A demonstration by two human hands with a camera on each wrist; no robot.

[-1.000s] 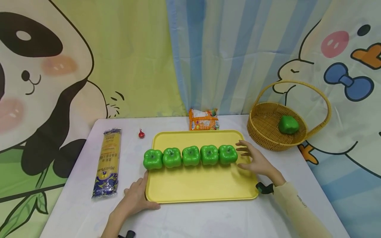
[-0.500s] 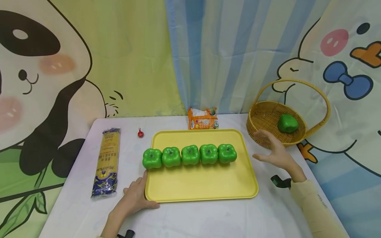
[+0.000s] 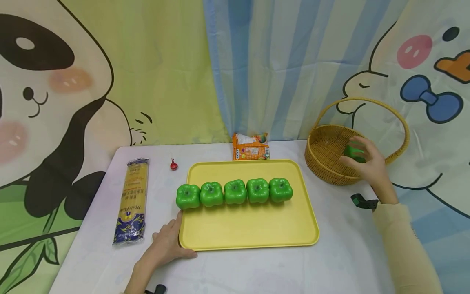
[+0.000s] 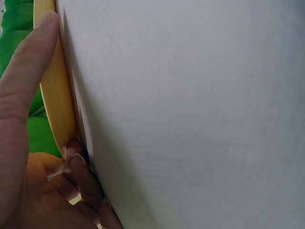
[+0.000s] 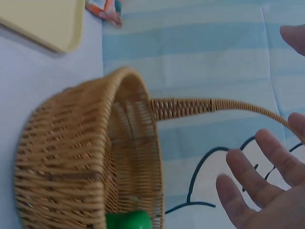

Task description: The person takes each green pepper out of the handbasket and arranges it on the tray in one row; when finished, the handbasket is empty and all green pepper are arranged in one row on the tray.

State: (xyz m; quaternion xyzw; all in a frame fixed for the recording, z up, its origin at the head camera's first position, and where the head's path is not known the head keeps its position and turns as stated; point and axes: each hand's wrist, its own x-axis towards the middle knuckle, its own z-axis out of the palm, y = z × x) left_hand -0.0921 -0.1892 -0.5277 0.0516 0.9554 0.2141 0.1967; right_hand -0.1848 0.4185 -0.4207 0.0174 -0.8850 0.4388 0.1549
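Observation:
Five-lobed talk aside, a row of several green bell peppers [image 3: 236, 192] lies across the yellow tray [image 3: 253, 228]. My left hand [image 3: 165, 245] holds the tray's near left corner. The left wrist view shows its thumb along the rim and its other fingers bent at the corner. Over the wicker basket [image 3: 327, 175] on the right is my right hand [image 3: 372, 165], close to one green bell pepper [image 3: 352, 153] inside and partly covering it. In the right wrist view this hand [image 5: 271, 195] has its fingers spread, apart from the pepper [image 5: 129, 220].
A long yellow-and-blue noodle packet [image 3: 131, 202] lies at the left. A small red item [image 3: 174, 165] is behind it to the right. An orange snack bag [image 3: 251, 147] lies behind the tray. The basket's tall handle [image 3: 398, 118] arches above its opening.
My right hand has moved from the rightmost pepper on the tray, across to the right, and over the basket. The left hand stays at the tray's corner.

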